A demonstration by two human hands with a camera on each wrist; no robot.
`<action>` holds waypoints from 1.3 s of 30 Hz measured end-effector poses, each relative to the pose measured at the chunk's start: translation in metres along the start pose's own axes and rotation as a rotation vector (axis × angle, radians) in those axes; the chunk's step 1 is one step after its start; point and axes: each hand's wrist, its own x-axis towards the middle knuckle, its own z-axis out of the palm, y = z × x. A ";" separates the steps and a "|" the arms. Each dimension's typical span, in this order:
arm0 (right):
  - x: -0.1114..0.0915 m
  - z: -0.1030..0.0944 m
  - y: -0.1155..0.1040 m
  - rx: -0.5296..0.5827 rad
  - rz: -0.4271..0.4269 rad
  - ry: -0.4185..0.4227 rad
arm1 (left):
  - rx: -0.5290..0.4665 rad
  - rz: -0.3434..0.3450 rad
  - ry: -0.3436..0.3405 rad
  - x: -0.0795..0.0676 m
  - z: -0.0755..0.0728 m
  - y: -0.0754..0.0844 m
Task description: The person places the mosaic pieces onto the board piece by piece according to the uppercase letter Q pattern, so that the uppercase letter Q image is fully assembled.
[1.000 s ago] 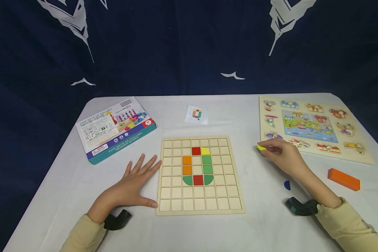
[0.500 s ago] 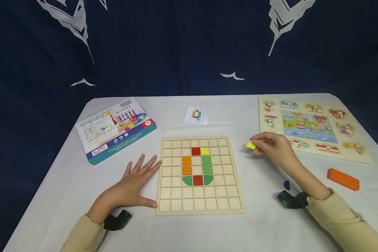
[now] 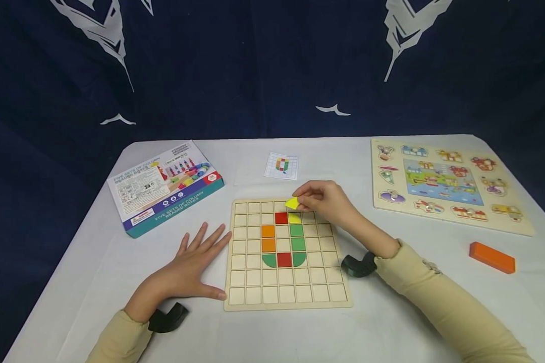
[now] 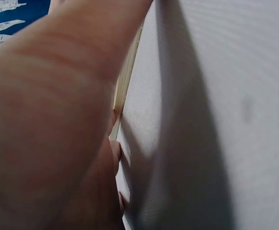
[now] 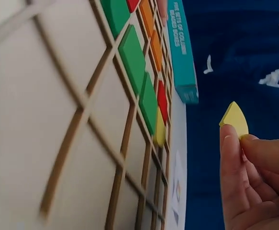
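Note:
Between thumb and fingers, my right hand [image 3: 327, 201] pinches a yellow quarter-circle tile [image 5: 235, 119] above the far edge of the wooden grid board [image 3: 250, 290]. Set in the board are a yellow tile [image 3: 295, 219], red tiles [image 3: 284, 260], orange tiles [image 3: 268, 245] and green tiles [image 3: 298, 244], arranged in a ring. My left hand [image 3: 183, 275] lies spread on the table, its thumb and fingertips at the board's left edge. In the left wrist view the wrist hides most of that hand.
Behind the board lies a small pattern card [image 3: 281, 166]. A cardboard box [image 3: 165, 189] sits at the back left. On the right are a picture puzzle board [image 3: 449, 184] and an orange block [image 3: 492, 257]. A dark curtain [image 3: 254, 65] hangs behind the table.
My right hand has carried the yellow tile leftward from beside the puzzle board to above the grid board. The blue piece on the table is now out of sight. My left hand has stayed still.

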 end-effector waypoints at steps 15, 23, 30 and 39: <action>0.030 0.041 0.002 -0.219 -0.093 -0.137 | -0.009 -0.005 0.006 0.000 0.001 -0.001; 0.030 0.043 0.003 -0.258 -0.105 -0.159 | -0.013 -0.007 0.001 0.000 0.000 -0.001; 0.030 0.043 0.002 -0.303 -0.118 -0.179 | -0.013 -0.004 -0.001 0.000 0.000 -0.001; 0.032 0.047 0.004 -0.348 -0.139 -0.189 | -0.010 -0.001 -0.004 0.000 0.000 -0.001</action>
